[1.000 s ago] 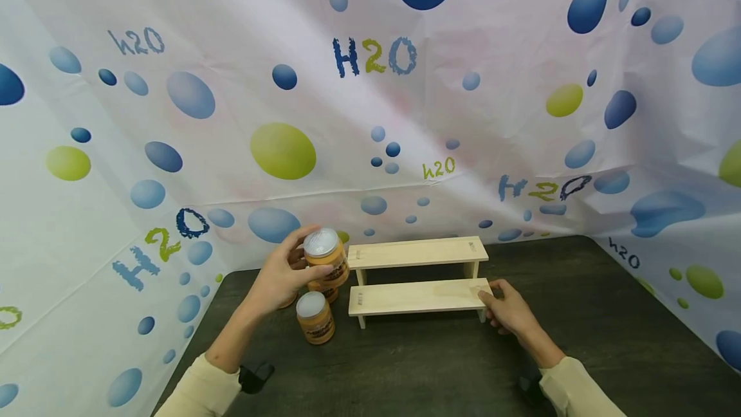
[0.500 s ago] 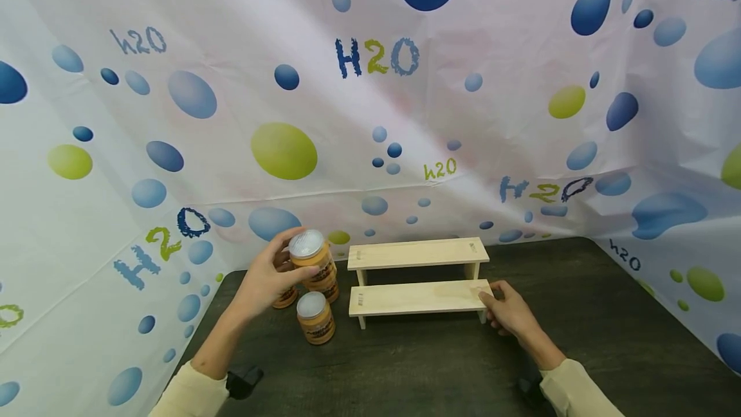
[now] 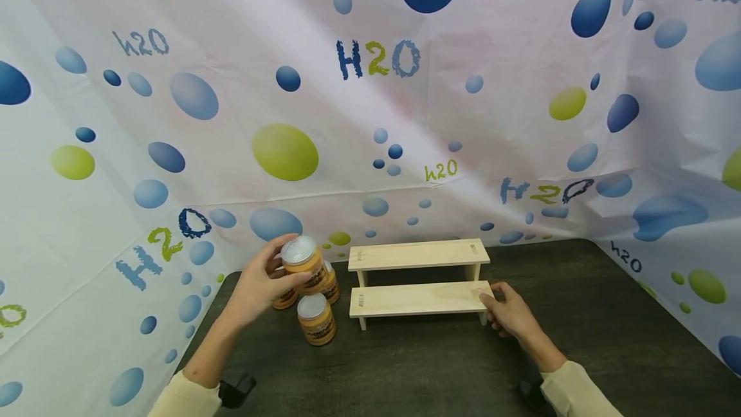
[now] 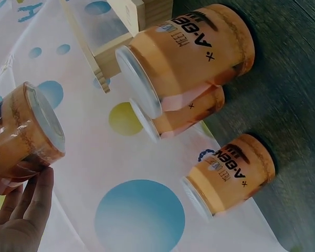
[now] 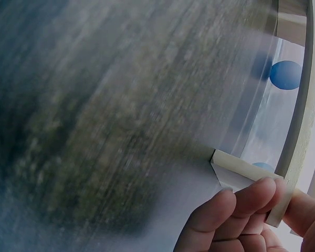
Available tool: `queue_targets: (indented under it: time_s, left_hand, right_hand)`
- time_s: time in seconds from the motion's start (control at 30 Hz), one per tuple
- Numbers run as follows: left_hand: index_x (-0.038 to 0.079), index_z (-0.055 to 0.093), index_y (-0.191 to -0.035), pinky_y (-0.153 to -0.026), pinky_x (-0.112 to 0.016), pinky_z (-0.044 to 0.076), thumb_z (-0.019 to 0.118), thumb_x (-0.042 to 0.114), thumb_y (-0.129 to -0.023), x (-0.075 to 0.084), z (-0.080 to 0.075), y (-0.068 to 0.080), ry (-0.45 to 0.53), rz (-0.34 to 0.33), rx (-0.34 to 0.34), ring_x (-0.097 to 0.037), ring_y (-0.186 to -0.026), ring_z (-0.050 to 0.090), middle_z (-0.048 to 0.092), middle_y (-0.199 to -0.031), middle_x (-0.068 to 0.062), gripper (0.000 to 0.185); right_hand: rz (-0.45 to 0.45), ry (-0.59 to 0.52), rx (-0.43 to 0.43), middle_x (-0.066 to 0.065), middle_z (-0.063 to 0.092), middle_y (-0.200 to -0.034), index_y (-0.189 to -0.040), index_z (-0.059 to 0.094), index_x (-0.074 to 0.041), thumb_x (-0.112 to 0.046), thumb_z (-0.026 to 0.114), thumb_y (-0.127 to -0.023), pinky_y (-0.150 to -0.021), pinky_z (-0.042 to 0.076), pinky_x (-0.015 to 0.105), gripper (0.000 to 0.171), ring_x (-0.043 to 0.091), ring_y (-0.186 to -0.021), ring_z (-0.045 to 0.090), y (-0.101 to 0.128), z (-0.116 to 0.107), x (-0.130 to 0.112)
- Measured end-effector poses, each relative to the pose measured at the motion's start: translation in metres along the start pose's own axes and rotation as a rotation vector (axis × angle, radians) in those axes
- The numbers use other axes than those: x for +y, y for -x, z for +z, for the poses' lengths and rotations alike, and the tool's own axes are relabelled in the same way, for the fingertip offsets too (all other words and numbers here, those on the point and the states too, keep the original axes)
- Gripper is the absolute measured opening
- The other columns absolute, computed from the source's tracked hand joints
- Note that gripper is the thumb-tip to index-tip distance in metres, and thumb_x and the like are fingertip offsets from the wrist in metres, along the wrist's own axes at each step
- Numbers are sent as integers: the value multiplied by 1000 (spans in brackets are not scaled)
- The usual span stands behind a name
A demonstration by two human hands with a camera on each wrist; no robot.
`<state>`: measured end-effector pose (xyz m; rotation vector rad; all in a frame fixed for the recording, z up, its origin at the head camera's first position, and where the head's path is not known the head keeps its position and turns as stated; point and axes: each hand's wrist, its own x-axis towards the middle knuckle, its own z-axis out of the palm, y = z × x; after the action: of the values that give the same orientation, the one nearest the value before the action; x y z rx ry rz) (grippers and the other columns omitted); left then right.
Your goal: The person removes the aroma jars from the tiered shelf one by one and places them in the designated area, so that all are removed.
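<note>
— Where is the jar, and held by which of the hands?

— Held up in the left hand (image 3: 260, 282), fingers curled round an orange jar (image 3: 303, 264) with a clear lid, above the bench (image 3: 440, 372) and over three more such jars (image 3: 315, 318) standing at the left end of the wooden step shelf (image 3: 418, 277).

— Which way to the shelf from there?

— To the right, and very near. Upper step (image 3: 418, 253) at about the height of the held jar, lower step (image 3: 419, 298) below and nearer to the person. Long axis of both steps runs left to right, so free length lies on the right of the jar.

— And the right hand (image 3: 512, 315)?

— At the far, right end of the lower step, fingers pinching its corner; the same in the right wrist view (image 5: 241, 220). Well apart from all the jars.

— So nearer to the jars?

— The left, clearly. Jar upright or only slightly tilted, lid on top.
</note>
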<state>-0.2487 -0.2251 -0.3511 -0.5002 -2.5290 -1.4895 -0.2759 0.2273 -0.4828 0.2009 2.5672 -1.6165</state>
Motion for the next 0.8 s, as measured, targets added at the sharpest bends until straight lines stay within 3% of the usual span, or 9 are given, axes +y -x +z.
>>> queue_targets:
  time_s: [0.5,0.7,0.8]
  left_hand:
    - [24,39,-151,-87,-24,56,77,23,-91,-8,-8,10,5,-43,26,-34,-128,58,53,-144,-13,71]
    - [21,36,-153,-86,-23,56,76,23,-91,-9,-12,12,20,-68,29,-4,-116,62,52,-144,-16,74]
    - [18,36,-154,-86,-21,56,75,21,-92,-10,-13,13,22,-67,34,4,-111,60,52,-143,-17,73]
  right_hand:
    - [-8,0,-3,4,57,-70,-135,42,1,-25,50,-105,-51,45,32,40,17,-60,55,0,0,1]
    - [-7,5,-1,5,57,-70,-135,42,1,-25,50,-105,-51,46,32,40,18,-60,55,0,0,1]
    - [-7,8,-2,5,57,-71,-135,42,1,-25,50,-105,-51,45,32,41,18,-60,55,0,-1,1]
